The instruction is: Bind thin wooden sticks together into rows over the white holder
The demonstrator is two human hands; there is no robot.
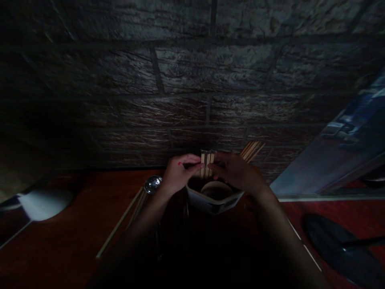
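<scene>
Both my hands grip a bundle of chopsticks (207,163) that stands upright at the back of a white angular container (198,197). My left hand (180,172) closes on the bundle's left side, thumb in front. My right hand (233,168) pinches the right side, its thumb also in front. The bundle's lower ends are hidden inside the container. A rounded partition (216,186) shows within the container. More chopsticks (254,149) lean out to the right, behind my right hand.
Left of my left forearm a shiny metal ladle (153,184) and loose chopsticks (120,222) lie on the reddish-brown table (78,228). A white object (45,204) stands far left. A brick-patterned wall (186,112) rises close behind. A dark round base (339,245) sits on the red floor, right.
</scene>
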